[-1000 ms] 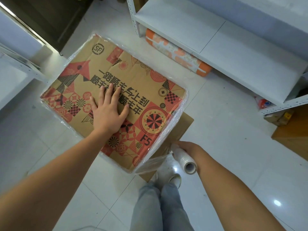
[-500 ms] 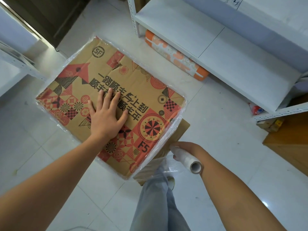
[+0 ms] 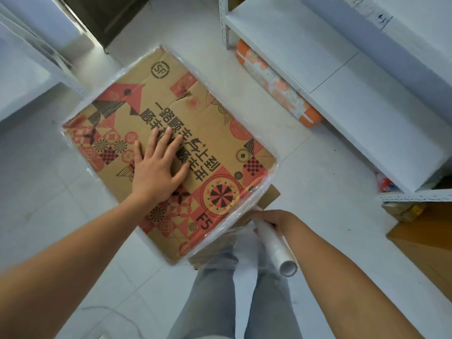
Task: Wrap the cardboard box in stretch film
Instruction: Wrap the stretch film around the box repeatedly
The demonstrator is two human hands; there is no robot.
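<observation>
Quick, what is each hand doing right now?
Left hand: open, pressed flat on top of the cardboard box.
Right hand: closed around the stretch film roll, beside the box.

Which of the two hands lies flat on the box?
The left hand, fingers straight on the cardboard box; the right hand grips the film roll.

White tiled floor [image 3: 318, 182] is reflecting soft daylight. White metal shelf unit [image 3: 342, 77] is running along the right, with an orange patterned roll [image 3: 276, 86] lying under its lowest shelf. Another white shelf [image 3: 22, 77] is sitting at left. Dark doorway [image 3: 105, 18] is showing at top. Brown cardboard [image 3: 425, 243] is lying on the floor at the right edge.
</observation>
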